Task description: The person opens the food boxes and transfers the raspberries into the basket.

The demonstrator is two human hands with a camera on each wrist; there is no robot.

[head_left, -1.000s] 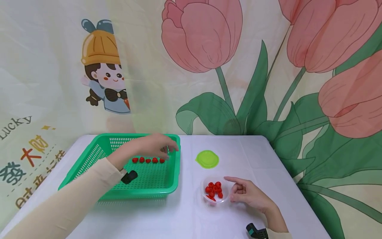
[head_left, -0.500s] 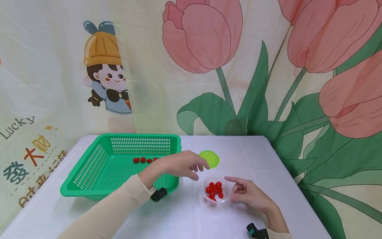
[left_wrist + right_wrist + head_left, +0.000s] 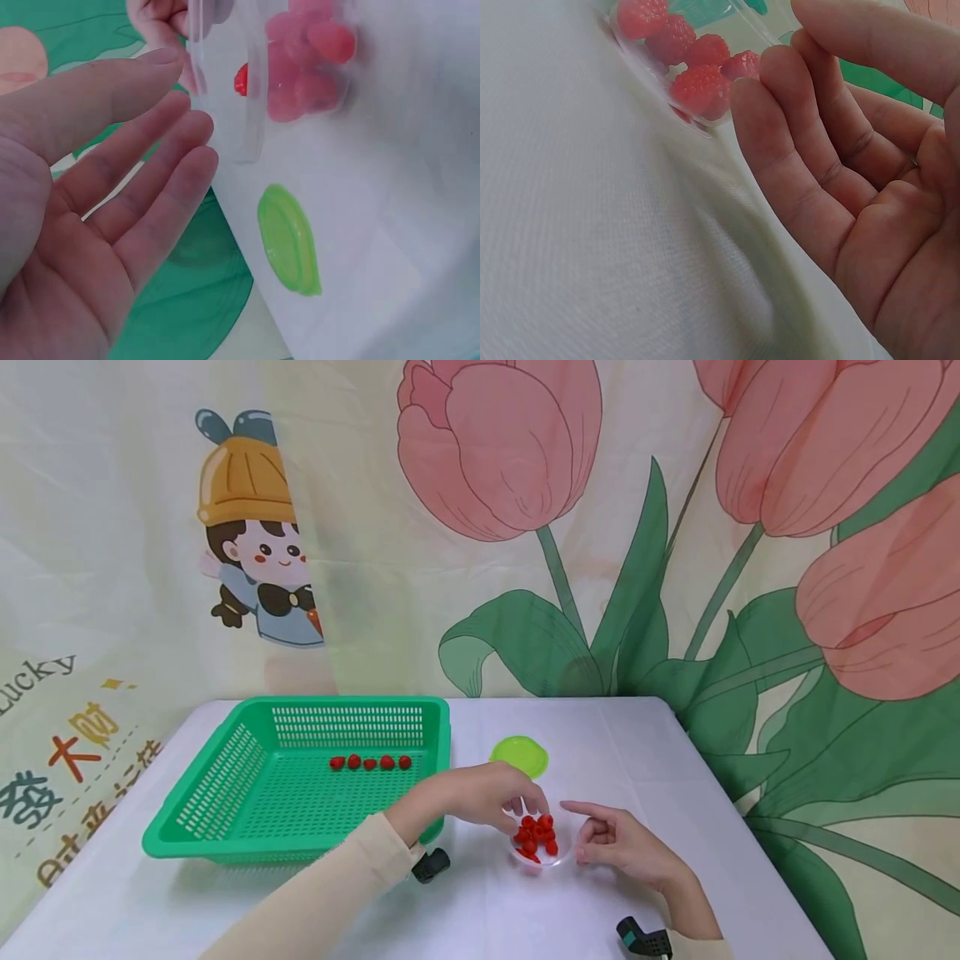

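A clear plastic bowl (image 3: 564,852) with several raspberries (image 3: 537,837) in it stands on the table. Over its far left rim reaches my left hand (image 3: 495,795), palm down; in the left wrist view its fingers (image 3: 161,217) are spread, gently bent, with nothing between them. My right hand (image 3: 626,850) stays at the bowl's right side, index finger stretched toward the rim and the other fingers bent; whether it touches the wall I cannot tell. Inside the green basket (image 3: 300,852) lies a row of several red berries (image 3: 370,763).
Behind the bowl lies a lime-green lid (image 3: 521,755), partly behind my left hand. The basket takes up the left of the white table (image 3: 720,827). A printed cloth with tulips (image 3: 510,452) hangs behind the table's back edge.
My left hand has gone from above the basket's right end, across its rim, to the bowl. A berry at the right end of the row is now uncovered. My right hand has stayed put.
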